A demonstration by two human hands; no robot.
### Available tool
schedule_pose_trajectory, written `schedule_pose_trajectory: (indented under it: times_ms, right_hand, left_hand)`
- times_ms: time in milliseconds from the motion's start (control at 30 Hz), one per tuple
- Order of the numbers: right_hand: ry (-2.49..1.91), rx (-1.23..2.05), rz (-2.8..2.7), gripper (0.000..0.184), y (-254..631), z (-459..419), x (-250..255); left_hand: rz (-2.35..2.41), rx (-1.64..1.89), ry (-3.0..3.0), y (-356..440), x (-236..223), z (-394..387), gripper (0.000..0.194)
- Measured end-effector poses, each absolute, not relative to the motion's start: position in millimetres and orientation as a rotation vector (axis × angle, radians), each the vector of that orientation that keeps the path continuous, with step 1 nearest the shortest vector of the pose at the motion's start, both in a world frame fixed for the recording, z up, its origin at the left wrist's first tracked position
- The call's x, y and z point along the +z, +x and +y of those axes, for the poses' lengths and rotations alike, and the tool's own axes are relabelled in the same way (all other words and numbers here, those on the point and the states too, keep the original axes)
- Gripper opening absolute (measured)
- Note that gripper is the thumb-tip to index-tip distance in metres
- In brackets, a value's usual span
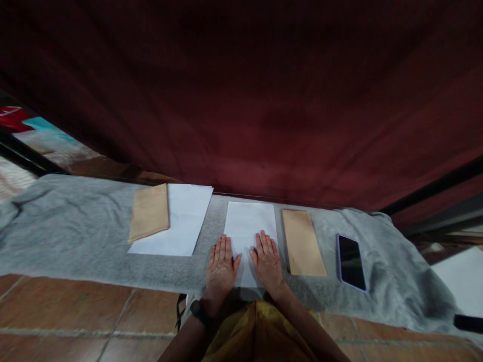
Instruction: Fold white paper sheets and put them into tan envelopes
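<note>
In the head view, a white sheet of paper [249, 218] lies flat in front of me on a grey cloth. My left hand [221, 266] rests palm down on its left edge, fingers stretched out. On the sheet's right side lies my right hand [267, 261], flat too, with the thumb apart from the fingers. Just right of the sheet is a brown envelope or folded brown paper [304, 244]. To the left, a thicker brown paper packet [150, 211] overlaps a larger white sheet [190, 218].
A phone [351, 262] with a dark screen lies at the right on the grey cloth [75, 226]. A dark red curtain [241, 125] hangs along the far edge. Black poles [433, 186] flank it, and the floor [86, 311] is tiled.
</note>
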State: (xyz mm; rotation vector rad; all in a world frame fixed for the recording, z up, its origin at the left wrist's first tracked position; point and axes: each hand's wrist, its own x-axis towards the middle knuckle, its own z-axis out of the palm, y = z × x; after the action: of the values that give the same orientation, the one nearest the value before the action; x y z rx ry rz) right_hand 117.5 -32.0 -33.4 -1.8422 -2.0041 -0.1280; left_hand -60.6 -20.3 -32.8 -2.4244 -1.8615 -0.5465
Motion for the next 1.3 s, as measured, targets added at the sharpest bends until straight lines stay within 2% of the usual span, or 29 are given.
schedule_pose_trajectory:
  times_ms: [167, 500, 833, 1133, 1300]
  right_hand:
    - [-1.948, -0.139, -1.886, 0.051, 123, -17, -37]
    - [-1.833, 0.103, -2.099, 0.049, 122, 69, -18]
    - [-2.052, -0.054, -1.898, 0.052, 136, 104, -33]
    - [-2.069, -0.08, -1.89, 0.053, 134, 102, -36]
    - [-2.04, -0.135, -1.879, 0.052, 135, 103, -38]
  left_hand:
    - [-1.822, -0.532, -2.355, -61, -23, -12, 0.06]
    - [-1.709, -0.373, -2.615, -8, -15, 74, 0.055]
    - [-1.848, -0.494, -2.472, -14, -25, 84, 0.056]
    - [-1.768, -0.418, -2.659, 4, -17, 117, 0.054]
    - [-1.845, -0.42, -2.57, -6, -21, 129, 0.057]
